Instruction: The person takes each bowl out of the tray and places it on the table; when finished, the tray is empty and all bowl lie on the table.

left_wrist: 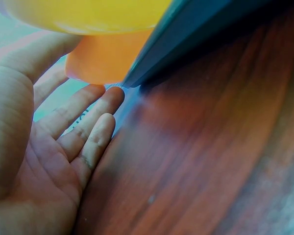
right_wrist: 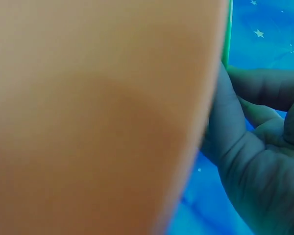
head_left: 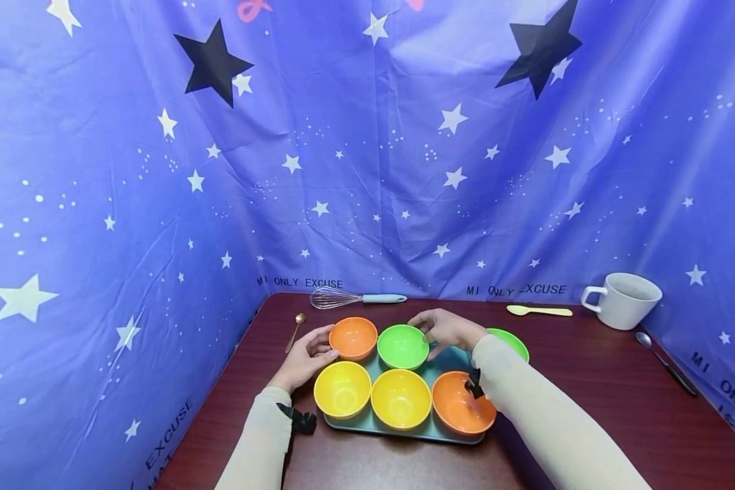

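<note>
A grey-blue tray [head_left: 404, 429] on the dark wooden table carries six bowls in two rows. My left hand [head_left: 309, 354] lies at the tray's left side next to the back-left orange bowl [head_left: 353, 338]. In the left wrist view its fingers [left_wrist: 88, 122] are straight, with the tips at the tray's corner [left_wrist: 152, 63] under that orange bowl [left_wrist: 103, 63]. My right hand [head_left: 444, 330] curls over the right rim of the middle green bowl [head_left: 401, 347]; its fingers [right_wrist: 264, 127] bend round a green edge [right_wrist: 227, 29]. A second green bowl [head_left: 514, 340] is partly hidden behind my right forearm.
The front row holds two yellow bowls [head_left: 342, 388] [head_left: 401, 398] and an orange bowl [head_left: 462, 408]. At the back lie a whisk [head_left: 355, 298], a gold spoon [head_left: 295, 330] and a pale yellow spoon [head_left: 539, 311]. A white mug [head_left: 623, 299] and a metal spoon [head_left: 664, 361] are at the right. Star-printed cloth walls the table.
</note>
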`<state>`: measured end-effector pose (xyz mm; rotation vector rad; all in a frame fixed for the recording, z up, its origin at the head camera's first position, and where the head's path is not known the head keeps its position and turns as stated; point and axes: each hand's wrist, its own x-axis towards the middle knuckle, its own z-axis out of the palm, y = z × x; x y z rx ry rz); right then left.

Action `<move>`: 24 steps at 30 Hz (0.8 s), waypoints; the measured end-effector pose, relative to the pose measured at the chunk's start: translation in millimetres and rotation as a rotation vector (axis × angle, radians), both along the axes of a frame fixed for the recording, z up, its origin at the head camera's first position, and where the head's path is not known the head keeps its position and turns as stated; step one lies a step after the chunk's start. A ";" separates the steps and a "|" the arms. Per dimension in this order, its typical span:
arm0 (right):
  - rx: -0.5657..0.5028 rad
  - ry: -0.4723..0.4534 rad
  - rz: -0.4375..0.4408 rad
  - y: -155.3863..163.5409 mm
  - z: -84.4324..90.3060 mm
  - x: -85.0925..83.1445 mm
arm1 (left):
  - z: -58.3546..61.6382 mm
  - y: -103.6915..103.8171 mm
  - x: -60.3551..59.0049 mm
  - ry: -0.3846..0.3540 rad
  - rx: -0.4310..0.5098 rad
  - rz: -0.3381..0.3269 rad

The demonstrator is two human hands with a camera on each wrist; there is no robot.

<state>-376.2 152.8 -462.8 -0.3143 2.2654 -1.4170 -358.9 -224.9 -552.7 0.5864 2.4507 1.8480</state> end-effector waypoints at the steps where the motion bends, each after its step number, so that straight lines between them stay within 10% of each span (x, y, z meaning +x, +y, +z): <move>1: -0.002 0.006 0.003 0.8 1.1 0.4 | 0.0 0.0 -0.3 0.001 0.000 0.000; 24: -0.150 0.132 -0.103 40.6 29.7 22.7 | -3.6 -0.5 -1.8 -0.004 0.021 -0.002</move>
